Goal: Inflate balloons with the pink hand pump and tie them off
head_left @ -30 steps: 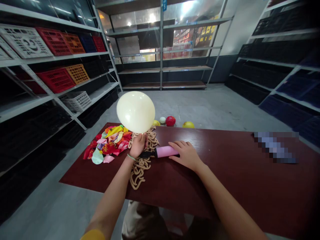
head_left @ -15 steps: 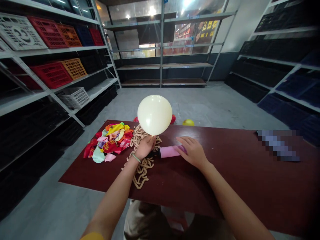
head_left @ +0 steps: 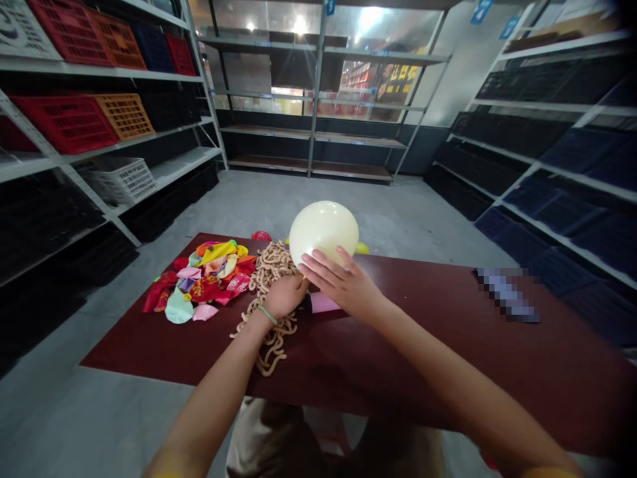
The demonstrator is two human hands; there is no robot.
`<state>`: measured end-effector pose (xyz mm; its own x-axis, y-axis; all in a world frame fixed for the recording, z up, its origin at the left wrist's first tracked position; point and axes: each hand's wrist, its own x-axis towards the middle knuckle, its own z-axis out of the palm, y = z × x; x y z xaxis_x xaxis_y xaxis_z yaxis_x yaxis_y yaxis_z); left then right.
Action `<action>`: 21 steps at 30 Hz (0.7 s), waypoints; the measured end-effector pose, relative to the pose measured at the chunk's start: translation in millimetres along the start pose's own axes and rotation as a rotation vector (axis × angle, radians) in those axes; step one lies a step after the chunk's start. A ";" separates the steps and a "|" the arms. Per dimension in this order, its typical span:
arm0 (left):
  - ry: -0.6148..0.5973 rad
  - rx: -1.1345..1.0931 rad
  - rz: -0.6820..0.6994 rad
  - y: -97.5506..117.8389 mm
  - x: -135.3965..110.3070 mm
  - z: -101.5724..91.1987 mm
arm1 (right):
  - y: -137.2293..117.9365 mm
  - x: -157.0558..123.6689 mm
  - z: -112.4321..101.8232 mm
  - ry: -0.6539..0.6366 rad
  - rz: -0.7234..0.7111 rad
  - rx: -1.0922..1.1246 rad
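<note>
A pale cream balloon (head_left: 323, 226), blown up, stands above the table. My left hand (head_left: 284, 296) is closed in a pinch at the balloon's neck; the neck itself is mostly covered by fingers. My right hand (head_left: 343, 282) has its fingers stretched out and lies against the lower front of the balloon, or just in front of it. Below the hands lies a pink hand pump (head_left: 322, 304) with a black end, partly hidden. Beneath and beside my left wrist is a heap of beige cord-like strands (head_left: 271, 269). Limp balloons (head_left: 212, 279) in many colours are piled left of them.
The dark red table (head_left: 388, 358) carries a pixelated flat item (head_left: 507, 295) at the right. Beyond its far edge show a red balloon (head_left: 261, 236) and a yellow one (head_left: 362, 247). Shelves with crates (head_left: 64, 123) line the left; a metal rack (head_left: 312, 126) stands behind.
My right hand has left the pump and moved left and up to the balloon. The balloon sits slightly lower in view, its neck still in my left hand. The camera view has shifted.
</note>
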<state>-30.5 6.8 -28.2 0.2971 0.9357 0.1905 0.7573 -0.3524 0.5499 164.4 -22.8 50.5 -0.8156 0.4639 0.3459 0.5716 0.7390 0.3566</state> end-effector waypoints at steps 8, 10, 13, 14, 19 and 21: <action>-0.082 0.142 -0.012 1.5 0.2 1.9 | 13.8 33.6 26.3 -0.098 -0.071 0.027; -0.105 0.172 -0.015 3.6 0.4 1.1 | 15.6 29.3 35.3 -0.103 -0.017 0.033; -0.111 0.175 -0.014 5.4 0.9 0.6 | 15.1 23.6 41.4 -0.104 0.051 0.025; -0.108 0.171 -0.014 5.6 0.9 0.4 | 14.3 22.7 41.9 -0.100 0.066 0.020; -0.087 0.127 -0.029 5.7 0.4 -1.9 | 12.2 23.2 44.4 -0.080 0.094 -0.009; -0.087 0.082 -0.024 5.9 0.3 -3.0 | 13.7 22.9 46.1 -0.078 0.090 -0.018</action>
<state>-27.7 5.1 -22.4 0.3255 0.9397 0.1046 0.8087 -0.3340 0.4841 149.5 20.5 23.2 -0.7648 0.5652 0.3093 0.6441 0.6837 0.3430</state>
